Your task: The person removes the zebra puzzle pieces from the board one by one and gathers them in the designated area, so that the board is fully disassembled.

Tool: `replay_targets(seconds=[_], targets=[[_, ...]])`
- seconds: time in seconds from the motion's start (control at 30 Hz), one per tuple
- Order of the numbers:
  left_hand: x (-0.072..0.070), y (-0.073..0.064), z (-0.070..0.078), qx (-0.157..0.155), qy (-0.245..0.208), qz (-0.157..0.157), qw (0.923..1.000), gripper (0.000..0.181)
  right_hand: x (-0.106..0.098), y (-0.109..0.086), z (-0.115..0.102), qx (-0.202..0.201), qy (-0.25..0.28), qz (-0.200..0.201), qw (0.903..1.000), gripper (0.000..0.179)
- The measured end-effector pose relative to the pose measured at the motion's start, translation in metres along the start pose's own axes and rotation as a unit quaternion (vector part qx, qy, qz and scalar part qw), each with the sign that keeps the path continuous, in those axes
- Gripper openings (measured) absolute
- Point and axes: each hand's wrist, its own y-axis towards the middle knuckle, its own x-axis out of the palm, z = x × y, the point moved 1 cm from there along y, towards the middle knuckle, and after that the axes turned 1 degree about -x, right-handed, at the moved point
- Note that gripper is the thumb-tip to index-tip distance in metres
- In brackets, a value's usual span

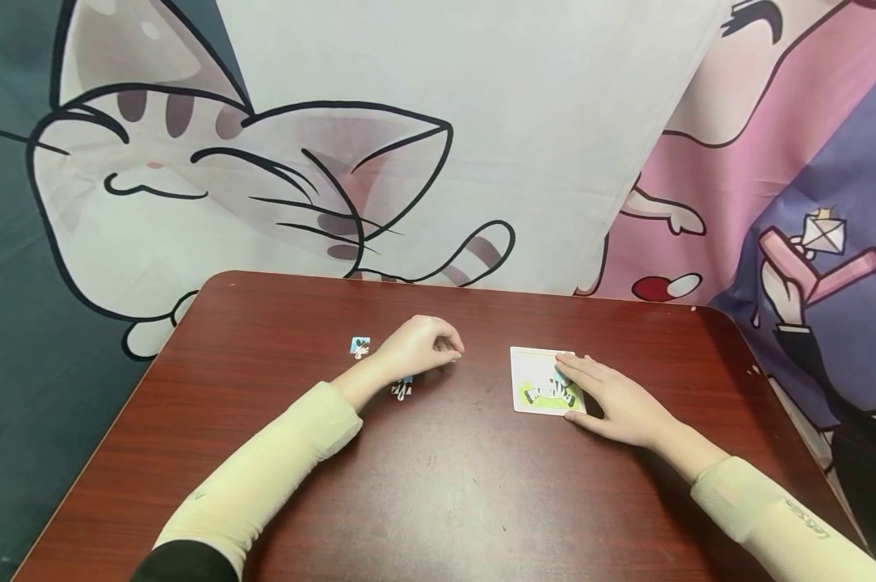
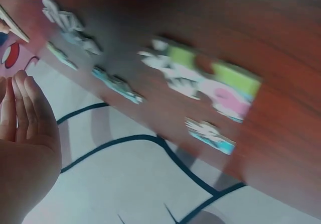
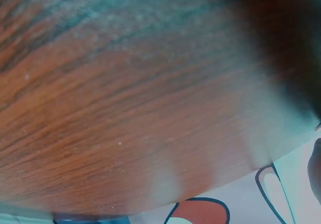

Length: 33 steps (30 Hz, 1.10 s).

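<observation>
The person's left hand point(image 1: 422, 343) is poised above the left-centre of the worktop point(image 1: 409, 501), wrist bent and thumb brought toward the bent fingers; a tiny pale speck shows by the fingertips, but whether anything is pinched there cannot be told. The right hand point(image 1: 616, 404) lies extended with straight fingers, the fingertips touching the upper right part of a flat, square white board point(image 1: 541, 380) printed with a black-and-white striped zebra on green grass, and the thumb at its lower right corner. The board lies flat, to the right of the left hand and well apart from it. Just left of the left hand is a small, flat blue-and-white piece with dark markings point(image 1: 360, 345), and a second small blue, white and black piece point(image 1: 402, 390) lies partly hidden under the left wrist. The left wrist view, somewhat blurred, shows more thin pieces spread on the surface, among them a larger green, white and pink patch point(image 2: 190, 71). Pale cream sleeves point(image 1: 278, 453) cover both forearms, the right one bearing faint lettering. The worktop is glossy reddish-brown wood grain with rounded far corners, and beyond it hangs a printed cloth backdrop point(image 1: 554, 121) with a smiling cartoon cat on the left and pink and purple areas on the right.
</observation>
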Motion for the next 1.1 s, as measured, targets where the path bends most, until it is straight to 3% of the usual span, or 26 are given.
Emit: replay_targets(seconds=[0.5,1.1], targets=[[0.026,0.035,0.028,0.007,-0.004,-0.018,0.9998,0.006,0.001,-0.002,0.008,-0.01,0.0,0.025,0.9996,0.08],[0.067,0.065,0.058,0.012,0.009,-0.058,0.9982,0.008,0.0,-0.003,0.008,0.017,0.022,0.013,0.9995,0.073]])
